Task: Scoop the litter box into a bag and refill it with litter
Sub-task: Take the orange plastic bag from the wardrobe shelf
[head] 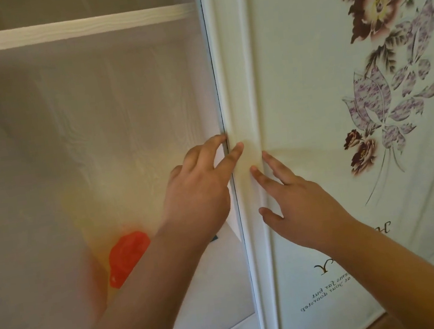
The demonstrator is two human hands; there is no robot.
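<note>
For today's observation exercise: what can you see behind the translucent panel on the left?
Behind the panel shows a blurred orange shape, a yellowish smear above it and a pale shelf. What these are cannot be told. The left hand and forearm cover part of it.

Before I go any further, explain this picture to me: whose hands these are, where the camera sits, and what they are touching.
There is no machine here. A person wears one wide-angle camera on the head, which looks forward and down at that person's own two bare hands.

The left hand reaches to the edge of a sheer mesh panel, its fingertips at the seam where the panel meets a cream curtain printed with flowers and some lettering. The right hand rests on the curtain's folded edge with its fingers straight. Neither hand grips anything.

Behind the mesh, a blurred orange and yellow object shows through; what it is cannot be told. No litter box, bag or scoop can be made out.
</note>
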